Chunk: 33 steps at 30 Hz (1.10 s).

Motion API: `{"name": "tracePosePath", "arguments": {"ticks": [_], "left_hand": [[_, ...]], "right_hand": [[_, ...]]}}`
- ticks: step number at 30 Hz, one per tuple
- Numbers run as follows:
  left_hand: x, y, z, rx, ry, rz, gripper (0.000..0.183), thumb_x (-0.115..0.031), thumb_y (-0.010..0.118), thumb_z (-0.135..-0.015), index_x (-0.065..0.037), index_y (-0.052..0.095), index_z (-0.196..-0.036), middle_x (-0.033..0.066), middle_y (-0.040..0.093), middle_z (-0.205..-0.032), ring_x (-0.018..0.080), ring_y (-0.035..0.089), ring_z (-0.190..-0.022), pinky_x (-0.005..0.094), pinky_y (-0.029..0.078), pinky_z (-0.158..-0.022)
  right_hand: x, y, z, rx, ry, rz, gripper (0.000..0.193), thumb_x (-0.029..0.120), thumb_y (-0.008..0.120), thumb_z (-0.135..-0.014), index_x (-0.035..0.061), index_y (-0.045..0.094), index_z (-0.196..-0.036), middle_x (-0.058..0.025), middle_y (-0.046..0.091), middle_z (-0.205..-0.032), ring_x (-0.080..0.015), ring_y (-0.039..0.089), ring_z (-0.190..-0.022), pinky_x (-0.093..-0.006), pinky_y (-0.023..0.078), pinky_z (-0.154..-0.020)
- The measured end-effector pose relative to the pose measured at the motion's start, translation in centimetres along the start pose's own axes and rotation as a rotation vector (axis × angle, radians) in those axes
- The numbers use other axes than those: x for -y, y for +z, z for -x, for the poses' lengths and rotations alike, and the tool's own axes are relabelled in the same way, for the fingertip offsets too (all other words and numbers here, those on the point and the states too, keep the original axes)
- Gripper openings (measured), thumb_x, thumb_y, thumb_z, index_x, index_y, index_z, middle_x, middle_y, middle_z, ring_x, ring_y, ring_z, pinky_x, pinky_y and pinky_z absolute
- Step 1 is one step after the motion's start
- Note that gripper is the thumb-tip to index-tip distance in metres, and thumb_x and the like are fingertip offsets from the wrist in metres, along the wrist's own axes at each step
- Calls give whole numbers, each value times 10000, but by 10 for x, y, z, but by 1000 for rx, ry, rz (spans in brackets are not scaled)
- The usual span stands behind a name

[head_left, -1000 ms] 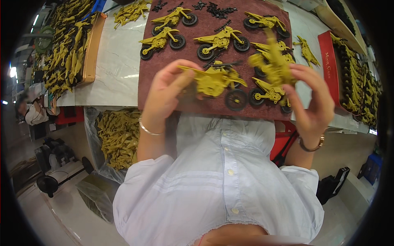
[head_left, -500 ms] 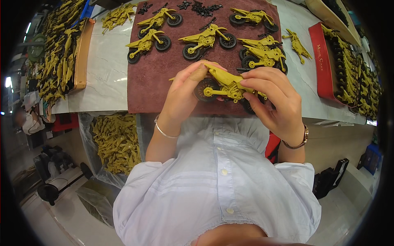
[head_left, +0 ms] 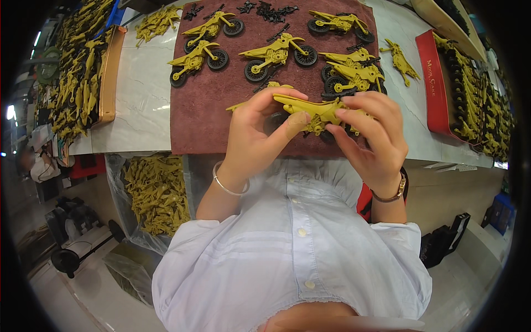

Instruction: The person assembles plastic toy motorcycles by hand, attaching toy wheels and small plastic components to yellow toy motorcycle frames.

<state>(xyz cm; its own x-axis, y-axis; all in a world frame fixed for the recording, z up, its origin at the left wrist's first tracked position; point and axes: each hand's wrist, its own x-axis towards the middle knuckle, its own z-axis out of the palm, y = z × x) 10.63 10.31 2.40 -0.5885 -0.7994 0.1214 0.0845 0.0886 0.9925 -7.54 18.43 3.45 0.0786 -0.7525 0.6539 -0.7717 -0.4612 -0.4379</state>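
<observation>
Between my two hands is a yellow toy motorcycle [head_left: 319, 113] with black wheels, held over the near part of a maroon cloth [head_left: 221, 123]. My left hand [head_left: 260, 127] pinches its left end, thumb in front and fingers behind, covering much of one wheel. On the other end, my right hand [head_left: 376, 124] grips the body with thumb and fingers. Just behind my left fingers, part of another yellow motorcycle piece [head_left: 276, 86] lies on the cloth, mostly hidden. Farther back stands another toy motorcycle [head_left: 274, 51] with dark wheels.
More toy motorcycles [head_left: 196, 57] lie around the cloth, with small black parts [head_left: 276, 12] at its far edge. A red box [head_left: 437, 83] at right and a tan box [head_left: 113, 72] at left hold yellow pieces. Below left, a plastic-lined bin [head_left: 157, 191] is full of yellow parts.
My left hand has shifted its grip, its thumb now across the motorcycle's near side and hiding the wheel. The motorcycle has tilted slightly; my right hand stays on it.
</observation>
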Motion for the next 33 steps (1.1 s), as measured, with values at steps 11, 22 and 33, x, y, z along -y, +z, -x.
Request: {"name": "tracePosePath", "arguments": {"ticks": [11,22,33], "left_hand": [[4,-1,2,104,101,-8,261,-66,640,-805,36,556,-1030,80,589,-964,123,561,-907,245,479,-759],[12,7,2,2,-104,461,287,-23,676,-764,38,559,-1018,105,591,-1022,148,578,-912,262,510,-759],[18,7,12,42,-117,164,126,8,645,-784,73,579,-869,89,638,-835,111,618,-757,218,499,-673]], "right_hand": [[-9,7,15,43,685,-965,381,-39,685,-733,-60,505,-1068,-92,580,-986,-133,568,-909,-252,476,-785],[-6,24,19,-222,755,-1188,369,-53,692,-721,-41,509,-1041,-99,588,-970,-143,580,-891,-260,492,-757],[6,9,9,39,876,-1004,355,-25,678,-740,-73,525,-1057,-96,594,-956,-122,591,-822,-245,547,-661]]}}
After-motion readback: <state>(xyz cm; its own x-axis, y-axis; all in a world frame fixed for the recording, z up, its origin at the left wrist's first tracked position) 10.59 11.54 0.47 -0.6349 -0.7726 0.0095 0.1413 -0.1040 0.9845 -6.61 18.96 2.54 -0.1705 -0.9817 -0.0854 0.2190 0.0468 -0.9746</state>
